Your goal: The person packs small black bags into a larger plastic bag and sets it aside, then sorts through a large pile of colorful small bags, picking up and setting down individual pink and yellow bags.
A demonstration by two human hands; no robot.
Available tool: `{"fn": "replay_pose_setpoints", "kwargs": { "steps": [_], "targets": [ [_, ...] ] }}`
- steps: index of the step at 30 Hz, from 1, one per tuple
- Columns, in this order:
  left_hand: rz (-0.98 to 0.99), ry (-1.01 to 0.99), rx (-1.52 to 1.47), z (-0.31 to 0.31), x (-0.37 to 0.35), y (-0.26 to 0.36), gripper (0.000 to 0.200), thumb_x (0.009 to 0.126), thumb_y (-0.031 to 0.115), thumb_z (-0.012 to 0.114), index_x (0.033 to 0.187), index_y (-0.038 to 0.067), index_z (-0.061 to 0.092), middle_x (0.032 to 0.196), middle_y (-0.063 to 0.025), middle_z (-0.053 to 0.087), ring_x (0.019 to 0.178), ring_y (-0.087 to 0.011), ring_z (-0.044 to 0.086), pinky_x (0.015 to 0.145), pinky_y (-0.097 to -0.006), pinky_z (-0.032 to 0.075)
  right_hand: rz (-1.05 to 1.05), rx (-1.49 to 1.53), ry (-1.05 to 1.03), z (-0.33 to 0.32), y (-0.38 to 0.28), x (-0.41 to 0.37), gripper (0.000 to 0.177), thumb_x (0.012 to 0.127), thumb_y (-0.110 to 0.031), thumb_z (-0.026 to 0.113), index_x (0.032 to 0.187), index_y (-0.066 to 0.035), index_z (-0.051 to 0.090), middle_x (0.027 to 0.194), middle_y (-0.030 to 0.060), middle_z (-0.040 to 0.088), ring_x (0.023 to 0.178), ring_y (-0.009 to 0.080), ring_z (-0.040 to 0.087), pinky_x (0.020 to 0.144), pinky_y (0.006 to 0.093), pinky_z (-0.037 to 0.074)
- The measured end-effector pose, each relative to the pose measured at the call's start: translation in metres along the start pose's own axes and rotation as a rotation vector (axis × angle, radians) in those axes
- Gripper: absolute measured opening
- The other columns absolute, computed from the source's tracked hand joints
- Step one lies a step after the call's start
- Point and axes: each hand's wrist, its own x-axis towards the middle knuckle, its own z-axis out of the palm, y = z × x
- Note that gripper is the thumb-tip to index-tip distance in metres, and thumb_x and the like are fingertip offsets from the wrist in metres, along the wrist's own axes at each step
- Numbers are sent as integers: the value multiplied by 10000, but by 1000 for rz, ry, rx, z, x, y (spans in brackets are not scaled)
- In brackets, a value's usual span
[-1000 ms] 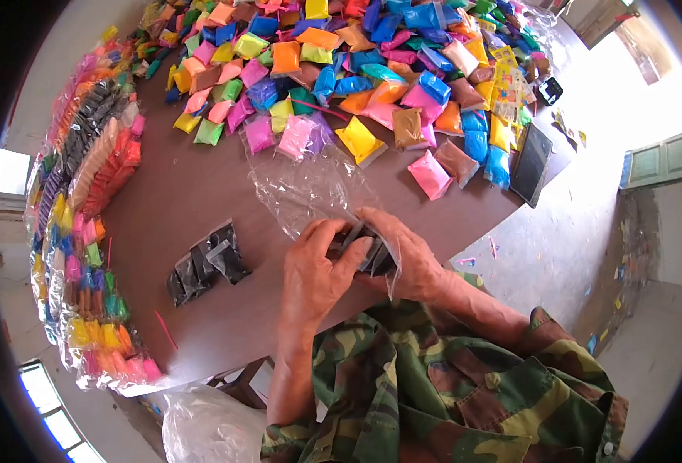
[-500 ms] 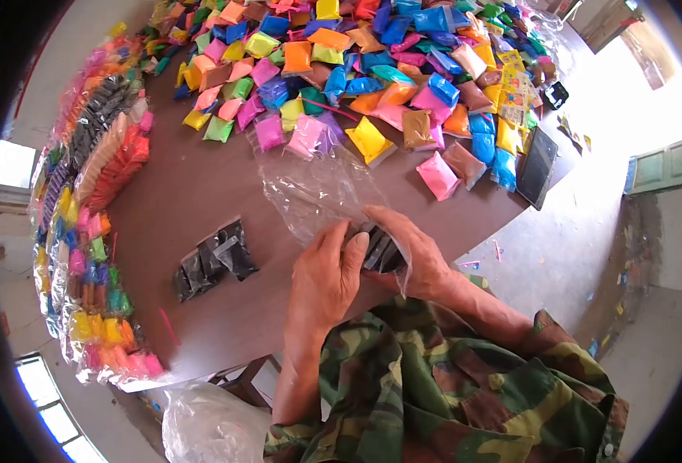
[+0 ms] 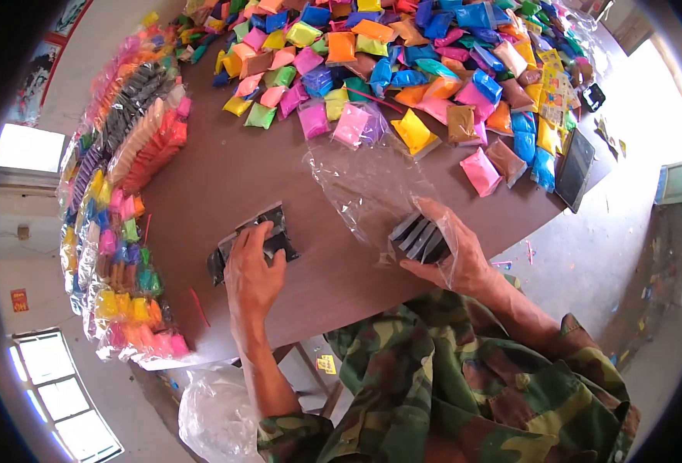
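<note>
My left hand (image 3: 252, 270) lies over a small row of black packets (image 3: 285, 236) on the table, fingers bent across them and thumb apart. The packets rest flat and are partly covered by the hand. My right hand (image 3: 460, 251) is closed around a clear plastic bag (image 3: 356, 185) near its end. Inside that end sits a stack of black packets (image 3: 420, 238), standing side by side. The rest of the bag spreads loosely over the table toward the coloured pile.
A big heap of coloured packets (image 3: 414, 130) covers the far side of the brown table (image 3: 333, 285). Filled clear bags (image 3: 136, 309) line the left edge. A dark phone-like slab (image 3: 575, 170) lies at the right edge. A pink strip (image 3: 200, 307) lies near the front left.
My left hand has left the bag and moved left onto the black packets on the table. My right hand still holds the bag with its black stack. The view has shifted slightly.
</note>
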Motion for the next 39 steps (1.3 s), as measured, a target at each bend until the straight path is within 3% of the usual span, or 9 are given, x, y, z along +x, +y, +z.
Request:
{"fn": "replay_pose_setpoints", "kwargs": {
  "steps": [6, 10, 13, 16, 22, 25, 28, 34, 39],
  "targets": [
    [34, -121, -54, -23, 37, -17, 371, 805, 94, 764, 1173, 48, 748, 1087, -102, 732, 784, -241, 595, 756, -367, 521, -4, -28, -7, 0, 0, -1, 928, 741, -185, 971, 1523, 7, 509, 1474, 262, 593, 1353, 434, 610, 1141, 470, 514],
    [142, -150, 89, -10, 63, -31, 438, 793, 190, 737, 1201, 32, 738, 1127, -129, 748, 851, -293, 641, 865, -404, 550, -11, -27, -13, -2, -1, 2, 923, 746, -187, 968, 1524, 2, 508, 1472, 260, 595, 1352, 435, 609, 1142, 470, 515],
    [19, -241, 94, -4, 71, -33, 468, 788, 209, 727, 1218, 25, 742, 1205, -142, 747, 961, -304, 669, 919, -417, 553, 0, -7, -10, -3, -1, 0, 919, 750, -191, 965, 1525, -1, 509, 1475, 260, 593, 1352, 437, 607, 1142, 468, 514],
    [-22, -328, 99, -13, 69, -18, 445, 785, 244, 734, 1184, 48, 751, 1153, -148, 756, 1104, -368, 682, 974, -478, 551, -16, -21, -2, -1, 2, -1, 916, 754, -195, 964, 1526, -3, 512, 1477, 262, 590, 1352, 440, 605, 1143, 466, 514],
    [118, -306, 105, -24, 47, -3, 382, 757, 170, 833, 1107, 47, 744, 1045, -133, 729, 1118, -343, 677, 938, -479, 551, -32, -2, -5, -1, 3, 0, 911, 755, -203, 964, 1525, -6, 518, 1484, 261, 587, 1362, 438, 601, 1148, 467, 511],
    [280, -128, 39, -19, 29, -2, 340, 769, 117, 866, 1068, 37, 726, 1019, -120, 739, 1018, -321, 705, 877, -446, 567, -33, -10, -5, 0, 3, 0, 916, 756, -205, 963, 1528, -5, 512, 1495, 255, 583, 1370, 437, 597, 1150, 472, 511],
    [-55, -238, -207, -34, 19, 31, 331, 806, 95, 864, 1105, 48, 729, 957, -104, 736, 874, -227, 713, 805, -369, 572, -16, -18, -10, -1, 0, 1, 916, 760, -205, 961, 1531, -9, 506, 1509, 251, 576, 1379, 436, 592, 1149, 477, 514],
    [174, 119, -359, -12, 32, 104, 333, 851, 148, 881, 1120, 35, 720, 875, -125, 729, 769, -201, 702, 716, -350, 568, -16, -46, -14, 2, 6, -3, 983, 744, -259, 988, 1553, -16, 486, 1494, 222, 589, 1388, 421, 588, 1156, 476, 499],
    [181, -66, -265, 41, 45, 123, 335, 855, 184, 881, 1110, 36, 722, 894, -169, 750, 796, -279, 744, 730, -402, 584, -28, 1, -23, -1, 2, 0, 945, 753, -202, 964, 1546, -7, 489, 1539, 248, 555, 1420, 431, 563, 1175, 481, 492]
  ]
}}
